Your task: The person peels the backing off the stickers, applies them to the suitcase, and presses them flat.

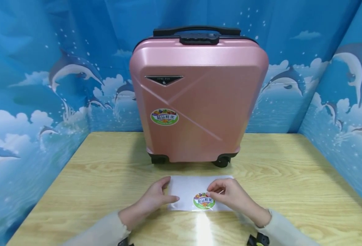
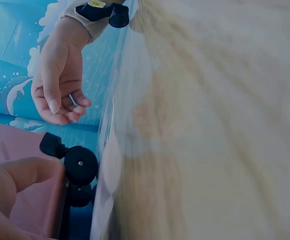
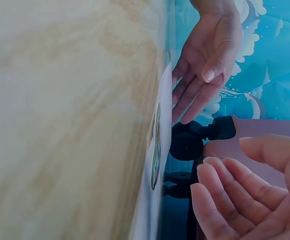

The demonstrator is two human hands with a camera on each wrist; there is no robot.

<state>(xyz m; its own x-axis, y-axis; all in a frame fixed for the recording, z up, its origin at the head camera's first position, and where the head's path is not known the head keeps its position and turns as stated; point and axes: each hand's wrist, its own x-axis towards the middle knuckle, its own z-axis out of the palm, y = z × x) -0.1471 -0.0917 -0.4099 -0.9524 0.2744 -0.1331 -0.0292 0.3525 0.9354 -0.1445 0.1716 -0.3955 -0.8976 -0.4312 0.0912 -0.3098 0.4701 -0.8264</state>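
A white backing sheet [image 1: 184, 186] lies on the table, with one oval fruit sticker [image 1: 204, 201] on its near right part. At the sheet's left edge rests my left hand [image 1: 154, 198], its thumb and fingers spread apart. My right hand [image 1: 230, 194] hovers by the sticker's upper right edge. In the right wrist view, that right hand [image 3: 259, 195] has its thumb apart from its loosely bent fingers, with nothing visible between them. The sticker [image 3: 157, 147] appears edge-on there. A pink suitcase [image 1: 199, 102] stands behind the sheet, bearing a matching oval sticker [image 1: 164, 117] on its left side.
The suitcase stands on black wheels [image 1: 221, 161] on the wooden table [image 1: 113, 171], its black handle [image 1: 196, 30] on top. Blue dolphin-print curtains [image 1: 76, 34] surround the back and both sides. Bare wood extends left and right of the sheet.
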